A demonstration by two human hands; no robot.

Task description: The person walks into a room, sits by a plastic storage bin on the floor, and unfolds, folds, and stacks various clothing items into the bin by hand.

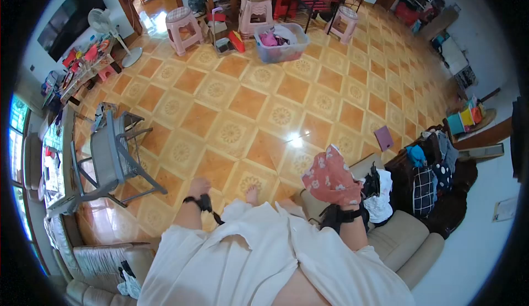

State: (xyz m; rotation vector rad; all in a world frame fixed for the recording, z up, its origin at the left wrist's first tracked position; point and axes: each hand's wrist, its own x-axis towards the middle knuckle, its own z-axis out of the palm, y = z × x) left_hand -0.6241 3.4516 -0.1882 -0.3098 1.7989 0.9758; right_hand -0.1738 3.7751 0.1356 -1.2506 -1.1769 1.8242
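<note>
On the right, a dusty-pink floral cloth (pixel 332 176) covers my right hand and hangs in front of the beige sofa. The fingers are hidden under its folds, and the cloth bunches close to the black wrist strap (pixel 344 216). Over the tiled floor, my left hand (pixel 200 186) is held out low with nothing in it and its fingers apart. Another black strap (pixel 199 202) circles that wrist, its end dangling. Beside the floral cloth, a white garment (pixel 379 196) and black pieces lie on the sofa.
A grey folding chair (pixel 110 152) stands at left. Clothes, including a checked garment (pixel 423 190), hang over dark wooden furniture at right. A purple flat object (pixel 383 138) lies on the floor. Farther off are a clear plastic tub (pixel 282 50), pink stools (pixel 184 29) and a fan (pixel 104 25).
</note>
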